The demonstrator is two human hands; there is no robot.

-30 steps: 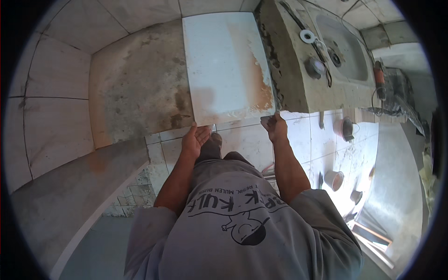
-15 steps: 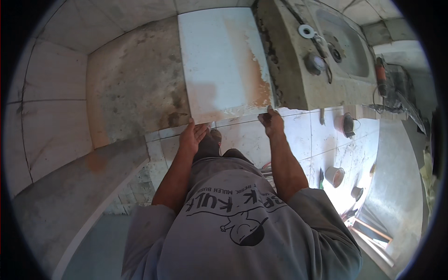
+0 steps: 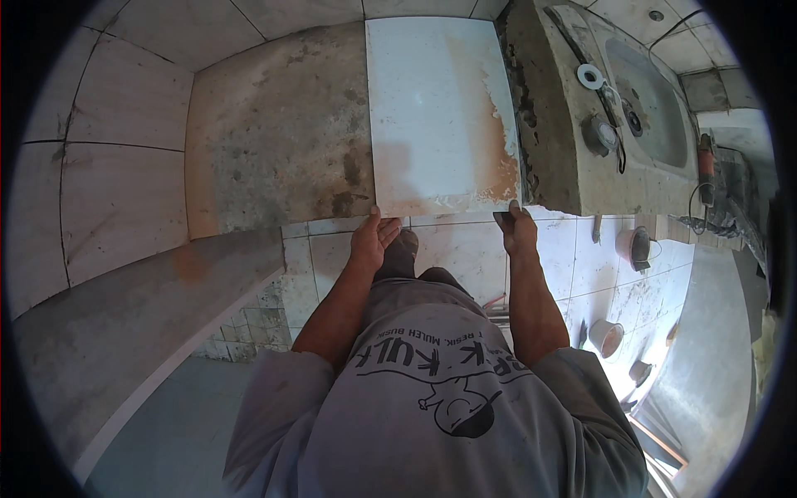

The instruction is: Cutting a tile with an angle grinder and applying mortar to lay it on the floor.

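Note:
A white tile (image 3: pixel 432 116) with brown-stained, rough right and front margins lies on a concrete slab, its front edge toward me. My left hand (image 3: pixel 374 239) is at the tile's front left corner, thumb touching the edge and fingers stretched out below it. At the front right corner, my right hand (image 3: pixel 520 232) has its thumb up against the edge. Its other fingers are curled, with a small dark flat piece (image 3: pixel 501 218) beside them that I cannot identify.
Bare, stained concrete (image 3: pixel 282 133) adjoins the tile on the left. A raised concrete block with a sink (image 3: pixel 656 108) stands on the right, bearing a white ring (image 3: pixel 590 76) and a round fitting (image 3: pixel 599 134). An orange grinder-like tool (image 3: pixel 706 166) and buckets (image 3: pixel 607 338) are farther right.
The view has shifted, so the scene sits farther right and a little lower. Both hands stay at the tile's front corners, and the tile shows no clear movement on the slab.

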